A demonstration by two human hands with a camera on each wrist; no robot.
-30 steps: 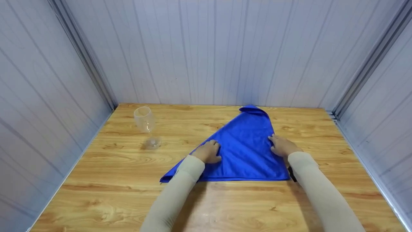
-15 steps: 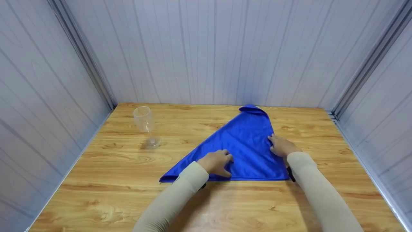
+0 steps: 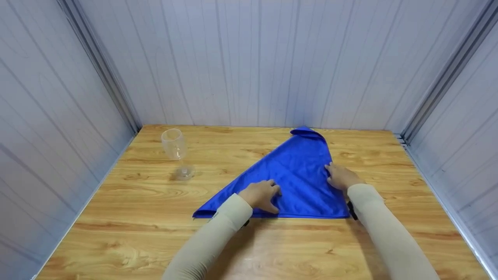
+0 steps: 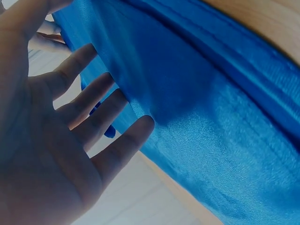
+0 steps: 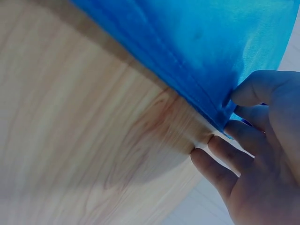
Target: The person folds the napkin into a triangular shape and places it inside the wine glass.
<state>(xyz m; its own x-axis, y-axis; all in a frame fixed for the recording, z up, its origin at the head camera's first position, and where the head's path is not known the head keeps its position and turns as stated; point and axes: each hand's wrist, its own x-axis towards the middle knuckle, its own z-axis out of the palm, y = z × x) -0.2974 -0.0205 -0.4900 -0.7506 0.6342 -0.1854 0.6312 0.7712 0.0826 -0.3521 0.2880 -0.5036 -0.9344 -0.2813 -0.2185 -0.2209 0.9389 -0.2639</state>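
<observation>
A shiny blue cloth [image 3: 297, 163] lies on the table in a rough triangle, its far tip curled over. My left hand [image 3: 260, 195] is over its near edge, left of the middle. In the left wrist view the fingers [image 4: 126, 140] are spread and nearly straight, with the tips against the cloth. At the right edge of the cloth is my right hand [image 3: 342, 178]. The right wrist view has its thumb [image 5: 253, 89] resting on the cloth beside the hem, while some fingertips touch the wood just outside. Neither hand visibly grips the fabric.
A clear stemmed wine glass [image 3: 175, 146] stands upright at the back left, apart from the cloth. White panel walls [image 3: 249, 62] rise behind the wooden table [image 3: 148, 241] and at both sides.
My left hand has slid right and toward the near edge of the cloth, then stayed there. The right hand and the cloth look nearly unchanged.
</observation>
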